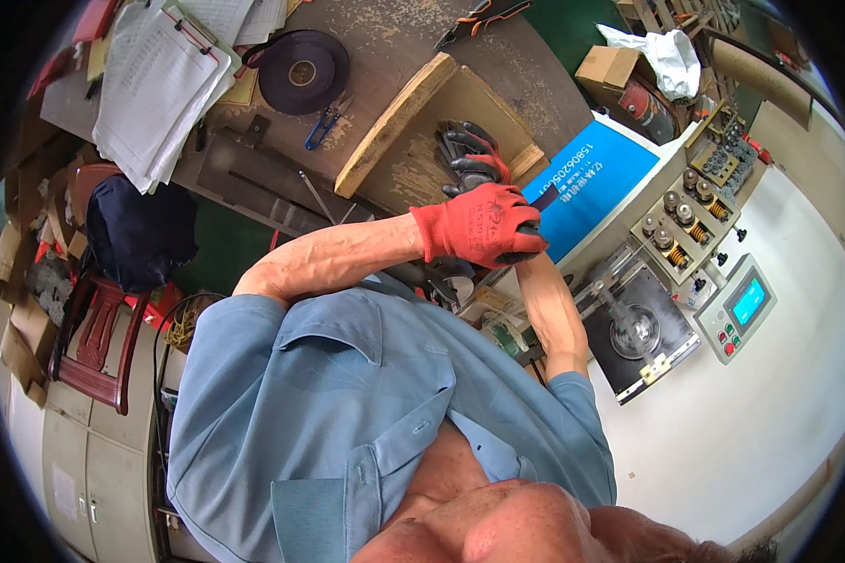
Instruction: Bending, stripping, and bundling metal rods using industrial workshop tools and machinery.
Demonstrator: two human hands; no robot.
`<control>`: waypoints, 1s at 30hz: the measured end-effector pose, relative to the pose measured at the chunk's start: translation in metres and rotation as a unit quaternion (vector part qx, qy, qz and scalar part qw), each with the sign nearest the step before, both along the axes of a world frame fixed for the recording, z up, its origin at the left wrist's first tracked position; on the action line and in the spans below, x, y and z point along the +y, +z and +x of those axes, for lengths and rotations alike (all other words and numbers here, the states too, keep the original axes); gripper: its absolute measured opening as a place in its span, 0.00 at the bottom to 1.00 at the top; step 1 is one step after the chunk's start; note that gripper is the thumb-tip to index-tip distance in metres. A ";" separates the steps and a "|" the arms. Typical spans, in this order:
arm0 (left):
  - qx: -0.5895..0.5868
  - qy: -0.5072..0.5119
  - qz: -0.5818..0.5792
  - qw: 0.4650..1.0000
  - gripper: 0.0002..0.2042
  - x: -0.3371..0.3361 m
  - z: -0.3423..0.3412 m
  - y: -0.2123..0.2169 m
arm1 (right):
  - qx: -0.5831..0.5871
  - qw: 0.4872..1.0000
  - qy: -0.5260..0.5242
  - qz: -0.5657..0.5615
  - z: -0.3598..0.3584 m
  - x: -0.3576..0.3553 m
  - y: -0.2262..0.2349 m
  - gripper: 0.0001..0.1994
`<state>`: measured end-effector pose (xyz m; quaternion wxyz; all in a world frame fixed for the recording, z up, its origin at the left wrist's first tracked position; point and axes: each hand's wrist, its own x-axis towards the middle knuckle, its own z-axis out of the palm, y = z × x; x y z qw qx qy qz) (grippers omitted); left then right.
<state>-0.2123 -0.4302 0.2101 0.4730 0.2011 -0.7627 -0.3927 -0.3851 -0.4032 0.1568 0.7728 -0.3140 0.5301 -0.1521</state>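
Observation:
Both hands wear red gloves with black fingers and meet over a workbench. My left hand (479, 225) is in front, closed around a thin dark strip (543, 199) that sticks out to its right. My right hand (469, 155) lies just beyond it, with its black fingers curled over a wooden board (413, 113). The left glove hides the right hand's palm and wrist, so whatever it grips is out of sight. My right forearm (554, 319) rises from the lower right and passes behind the left glove.
A roll of dark tape (302, 70), blue-handled snips (324, 122) and clipped papers (160, 84) lie on the bench. A blue panel (591, 178), a spool rack (685, 220) and a control box with a screen (746, 305) are on the right. A red chair (99, 338) holds a dark bag (136, 230).

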 end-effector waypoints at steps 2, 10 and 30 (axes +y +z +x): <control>0.004 0.004 0.003 1.000 0.16 0.002 0.000 -0.001 | -0.001 1.000 0.007 -0.004 -0.006 -0.002 0.001 0.27; 0.049 0.033 -0.037 0.998 0.13 -0.004 -0.006 0.006 | 0.005 0.995 0.002 -0.102 0.011 -0.007 -0.006 0.27; -0.007 0.023 -0.041 0.999 0.15 -0.004 0.000 0.024 | 0.044 0.887 -0.067 -0.455 0.037 -0.029 -0.015 0.27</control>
